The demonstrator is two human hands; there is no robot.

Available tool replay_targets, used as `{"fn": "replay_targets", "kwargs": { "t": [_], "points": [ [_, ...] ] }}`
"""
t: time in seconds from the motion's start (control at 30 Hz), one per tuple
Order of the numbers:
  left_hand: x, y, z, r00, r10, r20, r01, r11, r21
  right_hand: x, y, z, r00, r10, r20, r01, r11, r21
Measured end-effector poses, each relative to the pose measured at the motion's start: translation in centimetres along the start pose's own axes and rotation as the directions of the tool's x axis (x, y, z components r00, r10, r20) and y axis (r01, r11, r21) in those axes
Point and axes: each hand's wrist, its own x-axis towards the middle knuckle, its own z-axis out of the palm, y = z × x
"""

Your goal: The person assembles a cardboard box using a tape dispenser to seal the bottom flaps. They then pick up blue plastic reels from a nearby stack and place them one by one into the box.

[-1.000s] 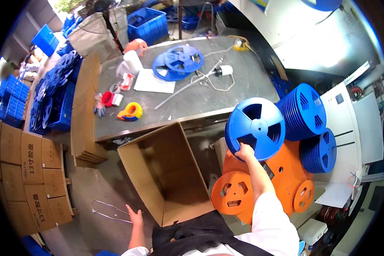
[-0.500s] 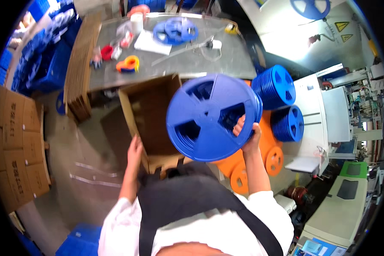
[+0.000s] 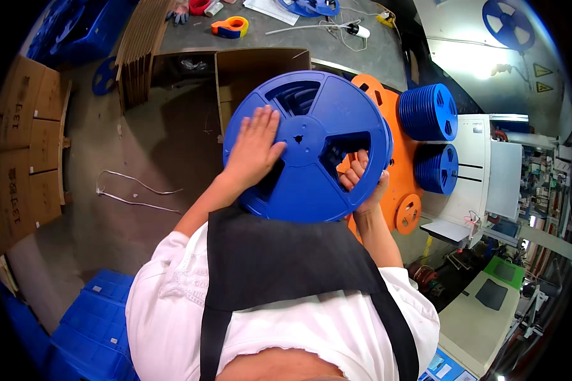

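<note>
A stack of large blue plastic reels (image 3: 342, 106) is held in front of my black apron, its round face turned up toward me. My right hand (image 3: 367, 183) reaches through one of the cut-outs, fingers curled over the rim at the right. Flat on the left part of the top reel lies my left hand (image 3: 253, 150), fingers stretched out. Behind the stack stands an open cardboard box (image 3: 235, 68), partly covered by the reels; how much it contains is hidden.
An orange stand (image 3: 403, 166) on the right carries two stacks of blue reels (image 3: 436, 113). A grey worktable (image 3: 267, 39) holds an orange tape dispenser (image 3: 230, 27) and cables. Flattened cartons (image 3: 140, 47) lean at its left. Packed boxes (image 3: 39, 141) stand far left; a white strap (image 3: 133, 181) lies on the floor.
My left hand has left the cardboard box's edge and now rests on the top reel. The reel stack has come closer to my body. The view has shifted, with the table higher.
</note>
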Motion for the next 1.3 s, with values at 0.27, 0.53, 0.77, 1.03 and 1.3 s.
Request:
{"fn": "replay_targets", "kwargs": {
  "t": [0.27,0.53,0.77,1.03,1.3],
  "points": [
    [1.1,3.8,-1.4,0.908,0.397,0.132,-0.378,0.914,-0.148,0.7,-2.4,1.4,0.995,0.095,0.044,-0.088,0.988,-0.129],
    [-4.8,-2.0,-0.1,0.83,0.52,0.202,-0.523,0.851,-0.046,0.4,-5.1,-0.4,1.0,0.021,0.005,-0.02,0.994,-0.108],
    [-4.7,-0.9,1.0,0.865,0.437,0.246,-0.451,0.892,0.004,2.2,-6.4,-0.6,0.99,0.018,-0.137,-0.051,0.969,-0.243],
    [-7.5,0.0,0.2,0.929,-0.236,0.287,0.365,0.433,-0.824,3.3,-7.3,0.4,0.978,0.011,-0.21,-0.087,0.93,-0.356],
    [-9.4,-3.1,-0.8,0.928,-0.305,0.215,0.142,-0.244,-0.959,-0.5,-6.8,-1.9,0.961,-0.084,-0.264,0.003,0.957,-0.291]
  ]
}}
